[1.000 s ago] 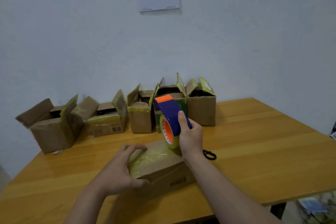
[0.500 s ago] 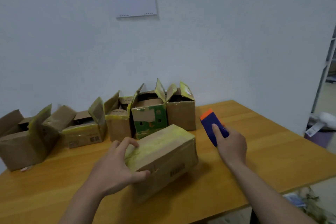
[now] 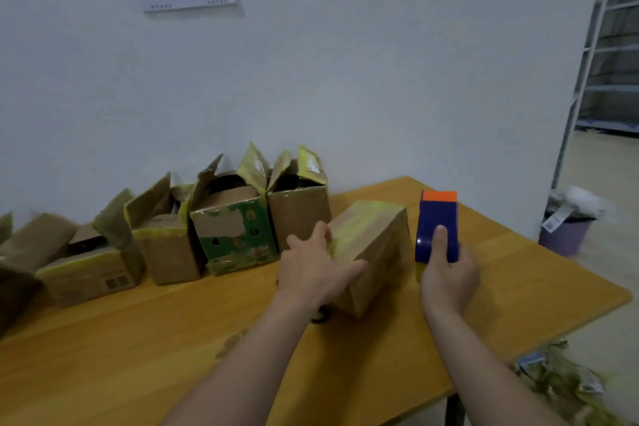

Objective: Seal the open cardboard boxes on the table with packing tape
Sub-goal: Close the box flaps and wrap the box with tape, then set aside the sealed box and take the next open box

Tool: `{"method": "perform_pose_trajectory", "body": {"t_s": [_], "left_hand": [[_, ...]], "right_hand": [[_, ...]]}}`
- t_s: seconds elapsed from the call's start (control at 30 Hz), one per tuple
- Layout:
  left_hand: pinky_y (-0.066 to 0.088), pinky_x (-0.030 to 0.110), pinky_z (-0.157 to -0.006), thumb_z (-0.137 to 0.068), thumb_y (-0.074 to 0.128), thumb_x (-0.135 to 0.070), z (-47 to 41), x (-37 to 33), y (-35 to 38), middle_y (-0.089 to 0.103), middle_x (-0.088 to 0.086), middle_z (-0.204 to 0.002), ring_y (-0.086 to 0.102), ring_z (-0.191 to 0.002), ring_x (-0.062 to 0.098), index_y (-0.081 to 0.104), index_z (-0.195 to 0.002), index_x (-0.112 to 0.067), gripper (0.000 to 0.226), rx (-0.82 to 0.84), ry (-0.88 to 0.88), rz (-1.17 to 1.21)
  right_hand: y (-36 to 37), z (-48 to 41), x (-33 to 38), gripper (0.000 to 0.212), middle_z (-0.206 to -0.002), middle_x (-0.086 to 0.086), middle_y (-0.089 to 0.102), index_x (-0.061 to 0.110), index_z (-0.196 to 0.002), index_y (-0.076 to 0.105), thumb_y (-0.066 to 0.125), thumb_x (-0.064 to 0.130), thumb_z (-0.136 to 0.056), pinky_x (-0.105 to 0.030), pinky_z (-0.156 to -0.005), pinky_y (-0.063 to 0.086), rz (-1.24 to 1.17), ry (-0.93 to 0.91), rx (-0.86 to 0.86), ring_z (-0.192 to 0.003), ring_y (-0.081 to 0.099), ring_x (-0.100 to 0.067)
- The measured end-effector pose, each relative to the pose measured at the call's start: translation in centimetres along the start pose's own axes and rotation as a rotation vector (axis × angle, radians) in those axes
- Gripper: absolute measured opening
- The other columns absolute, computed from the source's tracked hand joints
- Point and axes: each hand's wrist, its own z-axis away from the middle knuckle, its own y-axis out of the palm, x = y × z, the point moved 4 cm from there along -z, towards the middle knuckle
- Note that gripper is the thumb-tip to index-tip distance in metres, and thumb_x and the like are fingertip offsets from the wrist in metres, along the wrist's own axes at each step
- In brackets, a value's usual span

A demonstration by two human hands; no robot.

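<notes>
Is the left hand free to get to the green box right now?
Likely yes. The left hand lies on the closed box, close to the front corner of the green box, with only bare table between. The right hand holds the tape dispenser off to the other side.

Dim, bluish cast, seemingly motion-blurred edges

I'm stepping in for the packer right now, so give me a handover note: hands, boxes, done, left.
Left hand: fingers flat against the closed box, at the right end of the row.
Right hand: grips the tape dispenser, just right of that box.
Done: that box's flaps are down, top covered in yellowish tape.
Left: at least four open boxes along the wall, flaps up.
</notes>
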Motion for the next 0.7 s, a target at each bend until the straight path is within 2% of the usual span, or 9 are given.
{"method": "perform_pose_trajectory", "body": {"t_s": [0.1,0.2,0.23,0.3,0.37,0.47,0.63,0.7], "left_hand": [[0.057,0.042,-0.085,-0.068,0.057,-0.091,-1.0,-1.7,2.0,0.045,0.01,-0.126,0.058,-0.103,0.035,0.039,-0.126,-0.038,0.081,0.009,0.002,-0.018],[0.053,0.043,-0.095,-0.063,0.049,-0.099,-1.1,-2.8,2.6,0.038,0.008,-0.134,0.053,-0.116,0.035,0.037,-0.141,-0.031,0.104,0.067,0.123,-0.077],[0.052,0.043,-0.096,-0.065,0.052,-0.096,-0.9,-2.9,2.7,0.034,0.007,-0.136,0.052,-0.117,0.034,0.035,-0.143,-0.029,0.104,0.096,0.184,-0.125],[0.052,0.041,-0.095,-0.073,0.061,-0.08,-1.1,-2.7,2.8,0.029,0.005,-0.14,0.049,-0.119,0.031,0.034,-0.144,-0.03,0.091,0.091,0.298,-0.238],[0.05,0.038,-0.097,-0.079,0.065,-0.069,-1.8,-2.5,2.9,0.035,0.003,-0.138,0.046,-0.119,0.025,0.04,-0.143,-0.032,0.078,-0.024,0.363,-0.312],[0.042,0.038,-0.105,-0.085,0.06,-0.075,-3.6,-2.9,3.8,0.049,-0.002,-0.134,0.042,-0.124,0.02,0.053,-0.136,-0.029,0.069,-0.224,0.441,-0.365],[0.047,0.036,-0.092,-0.094,0.062,-0.06,-7.5,-4.6,5.9,0.063,0.003,-0.122,0.053,-0.11,0.022,0.057,-0.127,-0.022,0.051,-0.349,0.516,-0.355],[0.048,0.035,-0.09,-0.098,0.061,-0.054,-9.4,-5.7,6.3,0.065,0.005,-0.118,0.055,-0.108,0.023,0.058,-0.124,-0.02,0.042,-0.371,0.508,-0.381]], "right_hand": [[0.8,0.0,-0.3,0.038,-0.086,0.002,0.066,0.012,-0.097,0.064,0.057,0.049,-0.1,-0.032,-0.067,0.047,-0.016,-0.011,0.029,-0.076,0.062,-0.013],[1.8,-0.1,-0.9,0.035,-0.088,0.003,0.066,0.013,-0.1,0.063,0.057,0.047,-0.099,-0.026,-0.065,0.044,-0.023,-0.026,0.064,-0.077,0.062,-0.01],[2.2,-0.2,-1.1,0.034,-0.089,0.003,0.066,0.013,-0.101,0.063,0.058,0.047,-0.099,-0.024,-0.064,0.044,-0.023,-0.034,0.081,-0.078,0.062,-0.009],[2.8,-0.6,-1.4,0.032,-0.091,0.004,0.067,0.015,-0.102,0.062,0.058,0.046,-0.099,-0.024,-0.065,0.044,-0.025,-0.049,0.102,-0.079,0.063,-0.008],[3.3,-1.2,-1.8,0.033,-0.094,0.004,0.068,0.016,-0.104,0.062,0.058,0.048,-0.098,-0.023,-0.065,0.046,-0.032,-0.058,0.113,-0.081,0.064,-0.008],[3.8,-1.7,-2.8,0.032,-0.094,0.005,0.069,0.019,-0.104,0.063,0.057,0.05,-0.097,-0.018,-0.065,0.047,-0.019,-0.084,0.142,-0.079,0.064,-0.005],[3.9,-2.0,-4.4,0.027,-0.088,0.008,0.068,0.018,-0.099,0.063,0.059,0.045,-0.097,-0.024,-0.064,0.048,-0.025,-0.091,0.145,-0.077,0.063,-0.003],[4.1,-2.1,-4.6,0.03,-0.088,0.009,0.067,0.017,-0.099,0.062,0.058,0.046,-0.095,-0.017,-0.063,0.046,-0.029,-0.09,0.154,-0.078,0.063,-0.002]]}}
